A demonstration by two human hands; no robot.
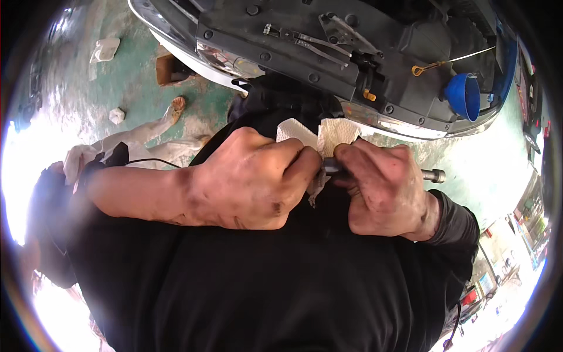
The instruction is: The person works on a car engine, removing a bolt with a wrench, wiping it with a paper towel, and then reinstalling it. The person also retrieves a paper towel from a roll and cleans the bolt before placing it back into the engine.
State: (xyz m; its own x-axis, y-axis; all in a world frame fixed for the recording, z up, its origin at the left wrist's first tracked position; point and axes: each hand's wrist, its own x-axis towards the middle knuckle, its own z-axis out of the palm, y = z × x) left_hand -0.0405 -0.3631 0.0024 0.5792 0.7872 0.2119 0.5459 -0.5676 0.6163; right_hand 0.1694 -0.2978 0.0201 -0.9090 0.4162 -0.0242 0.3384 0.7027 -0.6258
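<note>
In front of my chest, my left hand [252,179] is closed in a pinch on a white paper towel [295,131], its knuckles facing up. The crumpled sheet rises above both hands, and a dirty grey tip hangs between them. My right hand [384,185] is wrapped round a metal bar tool with a socket-like end [435,176] sticking out beyond the little-finger side. The tool's dark, thick other end shows between my hands, against the towel and by my left fingertips. Most of the bar is hidden in my right fist. Both hands carry dark smudges.
Ahead is a car's open front with a black plastic cover [281,35]. On it lie pliers [322,50], a dipstick with an orange loop [417,70] and a blue funnel [463,97]. A cardboard box [170,70] stands on the green floor. Someone's bare foot [177,105] shows at left.
</note>
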